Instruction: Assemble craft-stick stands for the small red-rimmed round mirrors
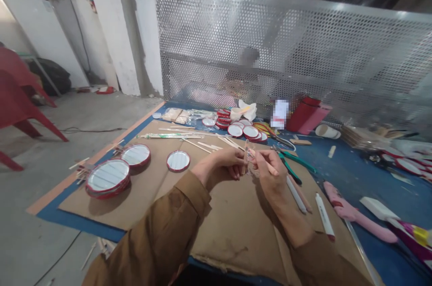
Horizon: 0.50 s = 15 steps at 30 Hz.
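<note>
Above the cardboard sheet [236, 227], my left hand [232, 162] pinches a small flat pale piece [246, 149], perhaps wood, held upright. My right hand [272, 171] is closed at the other side of this piece, its fingertips meeting it; a small marked part shows between the fingers, too small to name. Left of my hands lies a round red-rimmed white disc [178, 160]. Farther left are two larger red-rimmed round pieces [108, 176] with wooden sticks at their outer edges. Thin wooden sticks [199, 145] lie just beyond my left hand.
Green-handled pliers [292, 167], a white marker [324, 216] and a pink glue gun [357, 214] lie to the right. More red-rimmed discs [250, 131] are piled at the back, before a perforated metal screen [209, 29]. A red chair [23, 97] stands left.
</note>
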### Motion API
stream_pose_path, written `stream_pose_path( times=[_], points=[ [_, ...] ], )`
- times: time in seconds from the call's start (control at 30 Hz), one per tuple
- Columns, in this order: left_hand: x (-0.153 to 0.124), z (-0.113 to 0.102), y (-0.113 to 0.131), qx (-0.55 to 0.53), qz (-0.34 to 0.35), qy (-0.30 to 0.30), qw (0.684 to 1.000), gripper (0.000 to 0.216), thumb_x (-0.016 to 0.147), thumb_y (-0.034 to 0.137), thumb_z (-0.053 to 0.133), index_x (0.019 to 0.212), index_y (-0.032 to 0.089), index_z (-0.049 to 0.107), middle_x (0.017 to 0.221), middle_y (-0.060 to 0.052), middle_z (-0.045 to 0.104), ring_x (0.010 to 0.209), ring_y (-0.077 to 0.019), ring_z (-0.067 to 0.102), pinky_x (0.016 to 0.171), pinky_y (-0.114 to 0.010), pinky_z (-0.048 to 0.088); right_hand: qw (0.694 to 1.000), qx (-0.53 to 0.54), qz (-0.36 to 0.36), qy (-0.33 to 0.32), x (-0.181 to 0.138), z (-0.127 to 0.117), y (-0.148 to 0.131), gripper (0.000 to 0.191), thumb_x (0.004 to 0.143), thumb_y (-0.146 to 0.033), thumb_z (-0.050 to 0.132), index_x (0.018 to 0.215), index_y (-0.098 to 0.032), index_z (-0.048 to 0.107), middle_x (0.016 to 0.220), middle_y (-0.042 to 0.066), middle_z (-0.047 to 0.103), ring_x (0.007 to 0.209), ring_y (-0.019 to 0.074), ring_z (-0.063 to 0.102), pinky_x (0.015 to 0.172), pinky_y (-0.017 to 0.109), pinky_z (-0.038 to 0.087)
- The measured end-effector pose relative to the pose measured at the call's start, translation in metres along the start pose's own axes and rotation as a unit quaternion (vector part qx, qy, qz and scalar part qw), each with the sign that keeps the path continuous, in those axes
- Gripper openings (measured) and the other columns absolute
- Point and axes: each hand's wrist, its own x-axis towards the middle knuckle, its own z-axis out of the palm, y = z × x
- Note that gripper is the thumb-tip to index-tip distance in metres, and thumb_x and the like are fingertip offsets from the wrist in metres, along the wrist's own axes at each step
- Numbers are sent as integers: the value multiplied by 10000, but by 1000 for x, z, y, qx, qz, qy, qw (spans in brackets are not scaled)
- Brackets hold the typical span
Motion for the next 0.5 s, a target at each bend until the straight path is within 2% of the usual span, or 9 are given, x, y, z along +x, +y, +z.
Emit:
stream_pose_path(
  times=[0.17, 0.5],
  points=[
    [-1, 0, 1, 4, 2, 0, 1000, 196, 961, 132, 471, 787, 143, 558, 586, 8, 623, 477, -112, 627, 513, -214, 525, 999, -5, -8, -31, -2, -1, -5, 328, 909, -529, 553, 884, -218, 653, 797, 43, 705, 731, 209, 642, 697, 327, 486],
    [0, -2, -3, -1, 19, 2, 1000, 179, 942, 87, 458, 797, 137, 551, 618, -9, 627, 490, -123, 642, 520, -228, 535, 999, -11, 4, -42, -2, 1, -1, 310, 901, -510, 557, 897, -217, 656, 827, 49, 707, 743, 210, 643, 679, 331, 491]
  ],
)
